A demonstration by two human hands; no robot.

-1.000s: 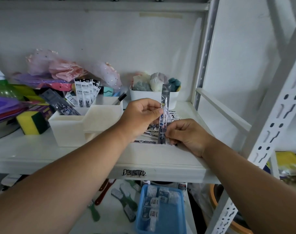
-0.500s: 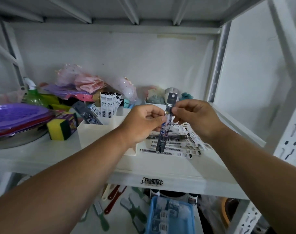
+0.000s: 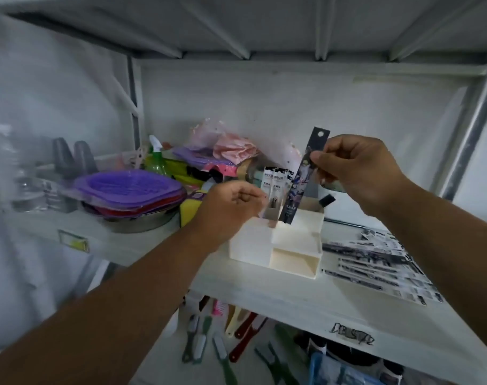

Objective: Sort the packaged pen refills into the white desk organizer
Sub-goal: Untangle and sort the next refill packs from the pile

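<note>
The right hand (image 3: 356,169) pinches a long, narrow, dark-printed pen refill packet (image 3: 303,176) near its upper end between thumb and fingers, and the packet hangs tilted, its hang-hole end up and to the right. Its lower end sits just over the rear rim of the white plastic desk organizer (image 3: 275,243), above a back compartment; whether it touches the rim cannot be told through the blur. The left hand (image 3: 231,207) hovers at the organizer's left rear corner with its fingers curled together; whether they hold anything cannot be told. Between the two hands a few white-labelled refill packets (image 3: 274,182) stand upright in a rear compartment, close beside the dark packet's lower half. The organizer's front compartments lie open toward the viewer. To its right, a spread pile of flat dark-and-white refill packets (image 3: 375,257) covers the white shelf (image 3: 264,293) out to near its front edge, with a bare strip of shelf before the organizer. To the left, a yellow sponge (image 3: 188,211) is near the organizer's side, and stacked purple plastic trays (image 3: 128,187) on a metal bowl (image 3: 142,220) fill the shelf beyond.
</note>
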